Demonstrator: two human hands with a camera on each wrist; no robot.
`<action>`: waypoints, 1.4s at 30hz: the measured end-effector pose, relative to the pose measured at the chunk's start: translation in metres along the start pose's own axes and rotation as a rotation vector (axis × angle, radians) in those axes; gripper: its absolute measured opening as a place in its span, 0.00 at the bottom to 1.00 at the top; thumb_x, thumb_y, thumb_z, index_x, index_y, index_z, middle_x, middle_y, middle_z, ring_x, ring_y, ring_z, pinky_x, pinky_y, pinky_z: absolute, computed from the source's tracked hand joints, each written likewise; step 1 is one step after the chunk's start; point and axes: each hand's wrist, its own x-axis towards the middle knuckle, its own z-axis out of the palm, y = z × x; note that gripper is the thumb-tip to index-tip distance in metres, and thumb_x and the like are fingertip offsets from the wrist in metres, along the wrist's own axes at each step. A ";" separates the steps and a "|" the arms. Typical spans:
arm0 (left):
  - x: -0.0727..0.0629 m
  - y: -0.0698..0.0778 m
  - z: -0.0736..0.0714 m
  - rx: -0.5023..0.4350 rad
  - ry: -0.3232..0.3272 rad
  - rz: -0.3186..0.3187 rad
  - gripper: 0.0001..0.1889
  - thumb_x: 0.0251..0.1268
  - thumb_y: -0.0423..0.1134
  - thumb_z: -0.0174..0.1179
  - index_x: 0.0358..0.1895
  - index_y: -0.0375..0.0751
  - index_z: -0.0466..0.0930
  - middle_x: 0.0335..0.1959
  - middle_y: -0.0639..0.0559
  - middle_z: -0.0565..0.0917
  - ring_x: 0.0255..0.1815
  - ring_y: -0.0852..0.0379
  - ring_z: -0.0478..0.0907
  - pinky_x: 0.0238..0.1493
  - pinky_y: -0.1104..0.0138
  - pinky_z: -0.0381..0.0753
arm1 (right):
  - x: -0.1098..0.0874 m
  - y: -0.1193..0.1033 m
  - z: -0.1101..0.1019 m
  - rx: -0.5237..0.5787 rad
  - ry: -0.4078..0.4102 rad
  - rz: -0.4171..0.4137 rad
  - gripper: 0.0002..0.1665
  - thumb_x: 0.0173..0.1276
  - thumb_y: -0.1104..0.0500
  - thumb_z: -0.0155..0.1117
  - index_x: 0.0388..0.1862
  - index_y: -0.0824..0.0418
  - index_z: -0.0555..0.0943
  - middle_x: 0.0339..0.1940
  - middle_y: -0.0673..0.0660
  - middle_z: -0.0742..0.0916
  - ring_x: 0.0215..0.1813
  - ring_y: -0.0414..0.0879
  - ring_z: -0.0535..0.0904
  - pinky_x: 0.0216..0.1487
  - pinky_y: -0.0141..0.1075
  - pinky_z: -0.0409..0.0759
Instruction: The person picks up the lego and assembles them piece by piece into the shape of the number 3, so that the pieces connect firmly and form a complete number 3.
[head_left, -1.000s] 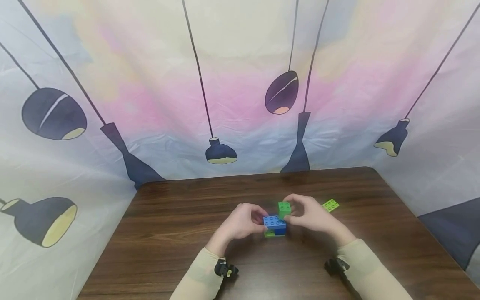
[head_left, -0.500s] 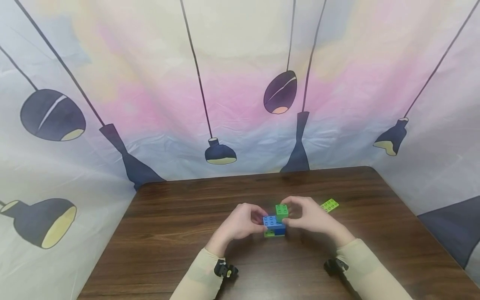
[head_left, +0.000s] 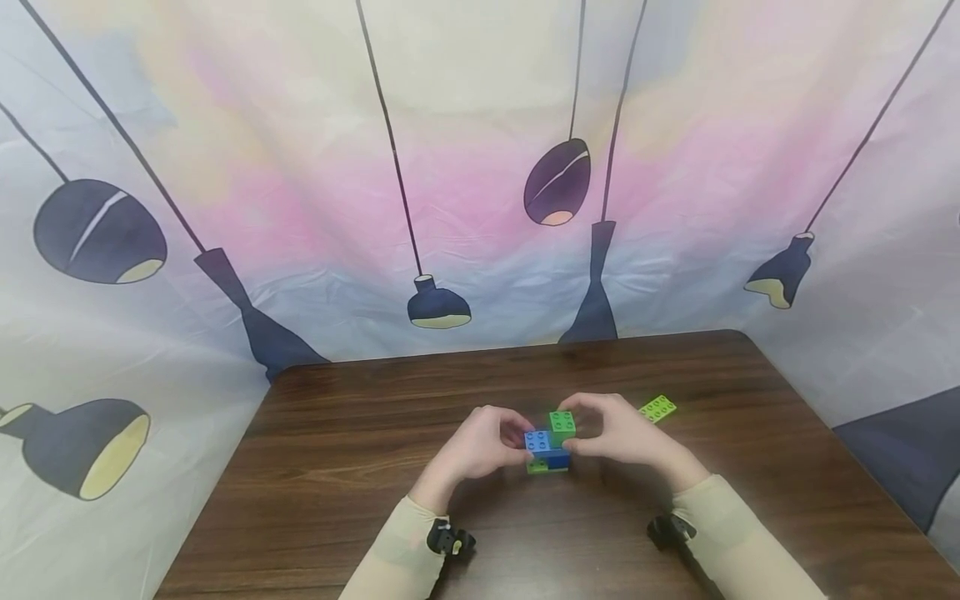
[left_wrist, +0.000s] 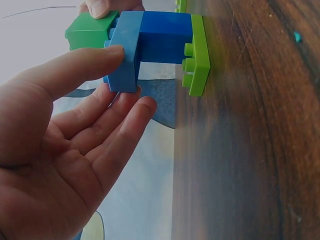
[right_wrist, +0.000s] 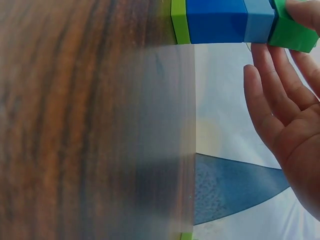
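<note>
A small toy-brick stack stands in front of me. Its base is a lime plate, topped on the right by a dark blue brick. Across that lies a lighter blue brick, overhanging to the left. With thumb and fingertips, my left hand grips the lighter blue brick's free left end. My right hand pinches a green brick at the right end of the stack's top. Seen from the left wrist, the green brick sits slightly tilted against the studs, some of which show in a narrow gap.
A second lime plate lies on the dark wooden table, just beyond my right hand. Behind the table's back edge hangs a cloth printed with lamps. Each forearm wears a small black camera.
My right hand has brought the green brick left and slightly down onto the lighter blue brick. The left hand keeps its grip on the stack.
</note>
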 end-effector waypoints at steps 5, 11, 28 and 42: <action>0.000 0.000 0.000 0.003 0.002 -0.008 0.15 0.60 0.38 0.81 0.50 0.46 0.90 0.39 0.58 0.88 0.41 0.59 0.85 0.46 0.61 0.87 | 0.000 -0.001 0.000 -0.016 0.000 -0.022 0.24 0.65 0.53 0.82 0.58 0.50 0.84 0.50 0.46 0.89 0.55 0.47 0.86 0.55 0.42 0.87; 0.000 0.000 -0.001 0.001 0.003 -0.009 0.16 0.60 0.38 0.81 0.50 0.46 0.90 0.39 0.58 0.88 0.41 0.59 0.85 0.46 0.61 0.88 | 0.001 -0.002 0.001 -0.062 0.009 -0.044 0.23 0.65 0.52 0.82 0.58 0.50 0.86 0.51 0.45 0.90 0.54 0.45 0.86 0.55 0.45 0.87; -0.001 0.000 0.000 -0.005 -0.004 -0.003 0.15 0.60 0.36 0.80 0.50 0.44 0.90 0.38 0.57 0.88 0.40 0.60 0.85 0.45 0.62 0.87 | -0.002 -0.012 -0.001 -0.153 -0.014 -0.023 0.25 0.67 0.51 0.82 0.61 0.53 0.87 0.55 0.46 0.90 0.57 0.46 0.85 0.57 0.46 0.86; -0.001 0.001 -0.001 -0.002 -0.011 0.007 0.15 0.61 0.36 0.80 0.51 0.45 0.90 0.38 0.58 0.88 0.40 0.61 0.85 0.45 0.63 0.87 | -0.003 -0.015 -0.001 -0.221 -0.026 -0.035 0.25 0.67 0.50 0.81 0.60 0.55 0.87 0.55 0.47 0.90 0.58 0.46 0.85 0.61 0.53 0.83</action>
